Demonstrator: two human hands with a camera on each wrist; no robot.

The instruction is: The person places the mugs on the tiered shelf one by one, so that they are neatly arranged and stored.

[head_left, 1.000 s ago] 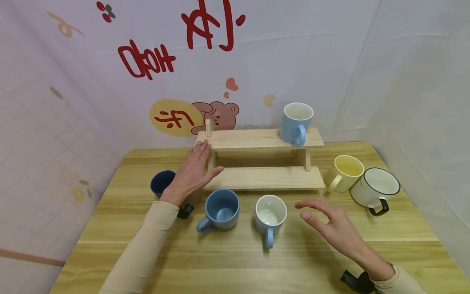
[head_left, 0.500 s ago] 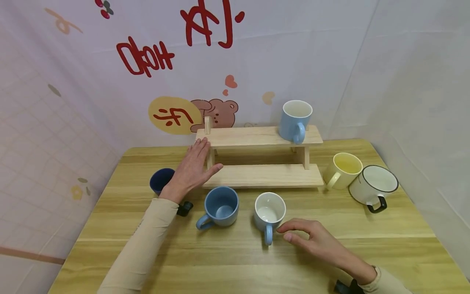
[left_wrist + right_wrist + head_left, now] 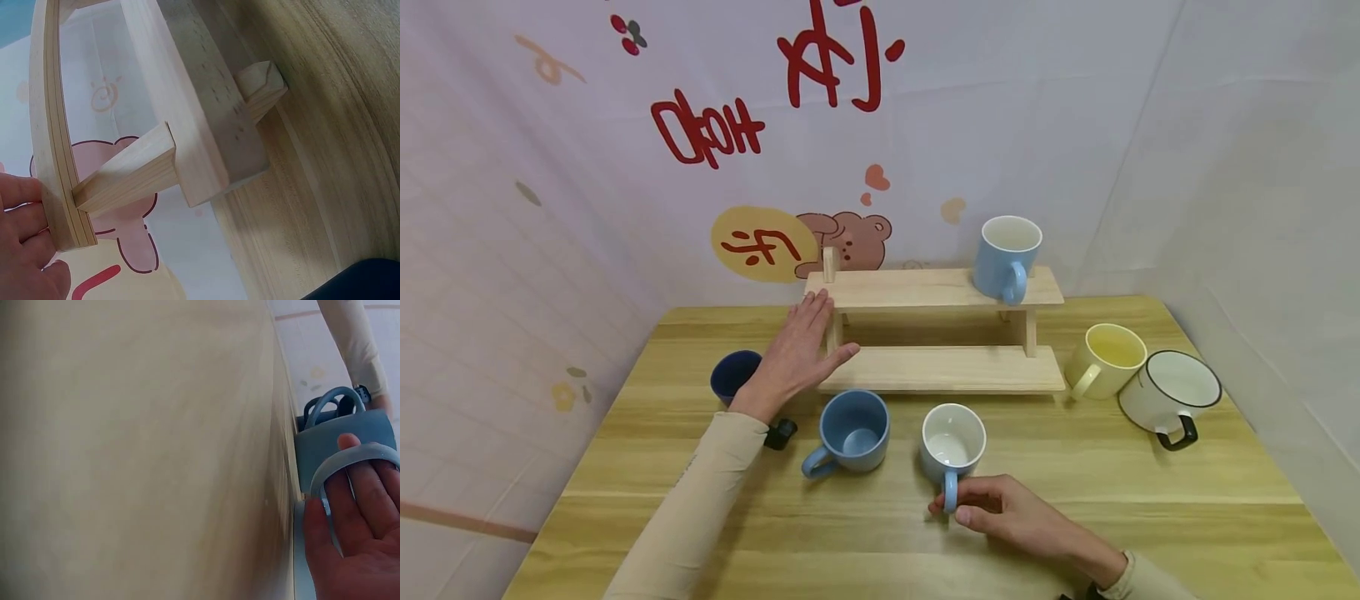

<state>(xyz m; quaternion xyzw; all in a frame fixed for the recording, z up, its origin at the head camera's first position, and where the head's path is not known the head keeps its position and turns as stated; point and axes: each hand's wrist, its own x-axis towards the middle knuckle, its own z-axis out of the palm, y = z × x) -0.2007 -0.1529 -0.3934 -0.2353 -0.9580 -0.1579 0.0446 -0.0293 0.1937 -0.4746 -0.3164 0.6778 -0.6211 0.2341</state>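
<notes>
My right hand (image 3: 1022, 517) is at the light blue mug (image 3: 953, 435) with a white inside, standing on the table. In the right wrist view its nearly straight fingers pass through the mug's handle (image 3: 350, 456), and the thumb lies close to one end of it. My left hand (image 3: 793, 354) rests, fingers extended, against the left end of the two-tier wooden shelf (image 3: 902, 287); the left wrist view shows fingertips touching the upper board's end. A blue mug (image 3: 853, 429) stands between the hands. The dark blue cup (image 3: 730, 375) is partly hidden behind my left hand.
Another light blue mug (image 3: 1006, 262) stands at the right of the upper shelf board. To the shelf's right are a yellow mug (image 3: 1105, 362) and a white mug with a black rim (image 3: 1168, 396), close together. A printed cloth (image 3: 1037, 125) hangs behind the table.
My right hand has moved left and nearer to me, from beside the light blue mug to its handle, and its fingers now pass through it. The left hand stays on the shelf.
</notes>
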